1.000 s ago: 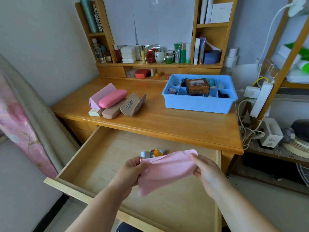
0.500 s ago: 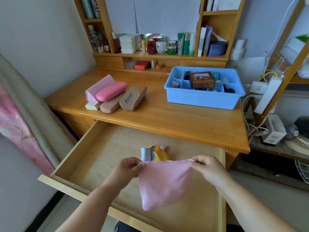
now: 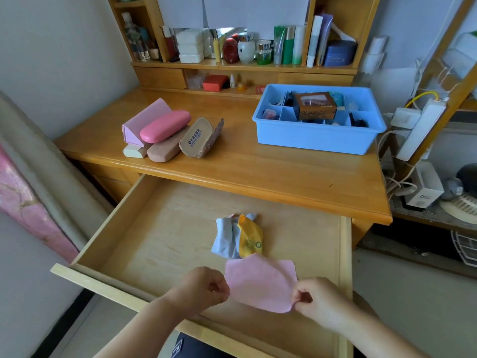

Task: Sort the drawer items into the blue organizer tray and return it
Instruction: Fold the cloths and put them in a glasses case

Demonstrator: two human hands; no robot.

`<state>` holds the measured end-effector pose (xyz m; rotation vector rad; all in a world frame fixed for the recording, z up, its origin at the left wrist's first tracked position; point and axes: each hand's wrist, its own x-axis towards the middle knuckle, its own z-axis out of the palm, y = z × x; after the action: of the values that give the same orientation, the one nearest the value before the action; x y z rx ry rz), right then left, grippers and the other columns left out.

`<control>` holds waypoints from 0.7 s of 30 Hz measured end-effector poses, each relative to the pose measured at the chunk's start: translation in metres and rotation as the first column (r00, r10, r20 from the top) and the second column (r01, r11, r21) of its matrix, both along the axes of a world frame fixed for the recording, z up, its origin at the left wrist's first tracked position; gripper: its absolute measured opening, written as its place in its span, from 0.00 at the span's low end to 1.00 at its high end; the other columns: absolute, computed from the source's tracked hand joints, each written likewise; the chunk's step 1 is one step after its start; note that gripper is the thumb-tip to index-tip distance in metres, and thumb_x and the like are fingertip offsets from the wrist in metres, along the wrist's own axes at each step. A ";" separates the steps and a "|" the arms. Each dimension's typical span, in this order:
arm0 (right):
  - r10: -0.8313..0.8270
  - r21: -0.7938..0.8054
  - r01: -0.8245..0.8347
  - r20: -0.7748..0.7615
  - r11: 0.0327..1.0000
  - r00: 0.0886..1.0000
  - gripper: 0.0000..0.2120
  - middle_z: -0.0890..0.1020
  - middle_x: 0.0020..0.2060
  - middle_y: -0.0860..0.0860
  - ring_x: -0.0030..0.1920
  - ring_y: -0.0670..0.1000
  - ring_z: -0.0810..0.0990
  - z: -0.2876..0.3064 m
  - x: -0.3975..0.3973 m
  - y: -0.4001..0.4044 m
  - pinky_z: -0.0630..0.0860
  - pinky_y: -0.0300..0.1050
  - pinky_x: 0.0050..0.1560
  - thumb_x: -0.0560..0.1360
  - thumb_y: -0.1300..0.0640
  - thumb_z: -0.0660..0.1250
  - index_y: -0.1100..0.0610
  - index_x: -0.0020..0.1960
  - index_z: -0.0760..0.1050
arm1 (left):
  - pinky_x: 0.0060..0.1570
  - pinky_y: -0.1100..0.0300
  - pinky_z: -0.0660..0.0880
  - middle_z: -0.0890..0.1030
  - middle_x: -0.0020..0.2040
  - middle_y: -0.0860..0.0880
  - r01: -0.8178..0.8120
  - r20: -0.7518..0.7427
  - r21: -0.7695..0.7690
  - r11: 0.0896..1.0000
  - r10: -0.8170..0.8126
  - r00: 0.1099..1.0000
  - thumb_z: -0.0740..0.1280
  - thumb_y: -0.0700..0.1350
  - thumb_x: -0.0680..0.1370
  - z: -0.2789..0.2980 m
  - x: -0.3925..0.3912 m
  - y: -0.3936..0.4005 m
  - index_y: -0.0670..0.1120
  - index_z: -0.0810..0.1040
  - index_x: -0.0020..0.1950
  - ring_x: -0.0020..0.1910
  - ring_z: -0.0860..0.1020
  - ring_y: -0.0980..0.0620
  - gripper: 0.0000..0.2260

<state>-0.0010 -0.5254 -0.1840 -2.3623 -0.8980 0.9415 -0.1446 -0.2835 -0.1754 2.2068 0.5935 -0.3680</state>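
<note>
I hold a pink cloth point(image 3: 260, 282) flat above the open wooden drawer point(image 3: 160, 244), near its front. My left hand point(image 3: 204, 288) pinches the cloth's left edge and my right hand point(image 3: 313, 299) pinches its right corner. Behind the cloth, on the drawer floor, lie a grey-blue cloth point(image 3: 224, 239) and a yellow cloth point(image 3: 250, 237) side by side. The blue organizer tray point(image 3: 317, 136) stands on the desk at the back right, with a brown box point(image 3: 316, 107) and small items in its compartments.
Several glasses cases point(image 3: 167, 133) lie on the desk's left part, one cork case open. A shelf unit with bottles and boxes stands behind. A power strip point(image 3: 420, 127) and cables hang right of the desk. A bed edge runs along the left.
The pink cloth hung down from my raised hands; now both hands have dropped toward the drawer's front and the cloth lies spread flat away from me. The camera tilted down.
</note>
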 end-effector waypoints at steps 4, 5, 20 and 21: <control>0.106 -0.181 -0.089 0.086 0.979 0.991 0.06 0.80 0.43 0.48 0.45 0.50 0.78 -0.018 -0.009 0.002 0.69 0.41 0.38 0.74 0.50 0.67 0.52 0.41 0.75 | 0.37 0.73 0.69 0.75 0.31 0.62 0.226 -0.150 0.125 0.966 -0.207 0.967 0.68 0.46 0.70 -0.020 0.007 -0.009 0.50 0.82 0.43 0.32 0.73 0.65 0.05; 0.104 -0.203 -0.084 0.089 0.975 0.991 0.09 0.80 0.41 0.48 0.43 0.51 0.78 -0.019 -0.009 0.002 0.69 0.41 0.38 0.74 0.47 0.67 0.52 0.41 0.75 | 0.35 0.74 0.68 0.75 0.31 0.61 0.239 -0.160 0.137 0.961 -0.217 0.963 0.68 0.46 0.70 -0.023 0.009 -0.010 0.51 0.82 0.44 0.32 0.73 0.65 0.05; -0.436 0.000 0.437 0.077 0.899 0.897 0.10 0.73 0.28 0.48 0.30 0.49 0.69 -0.041 0.019 0.036 0.62 0.42 0.30 0.74 0.57 0.64 0.54 0.35 0.71 | 0.27 0.68 0.64 0.75 0.31 0.55 -0.290 -0.056 0.136 0.947 0.299 0.953 0.69 0.45 0.74 -0.059 0.044 0.001 0.52 0.72 0.32 0.30 0.72 0.59 0.11; -0.441 -0.012 0.443 0.073 0.896 0.894 0.08 0.74 0.28 0.48 0.31 0.49 0.70 -0.043 0.022 0.038 0.63 0.42 0.30 0.74 0.57 0.64 0.54 0.36 0.72 | 0.26 0.69 0.63 0.75 0.32 0.56 -0.294 -0.059 0.147 0.944 0.305 0.951 0.69 0.45 0.74 -0.061 0.045 0.001 0.52 0.72 0.32 0.30 0.71 0.60 0.11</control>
<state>0.0206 -0.4877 -0.2268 -2.4805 -0.3361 0.6922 -0.0997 -0.2823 -0.2367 2.1930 1.0117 -0.2640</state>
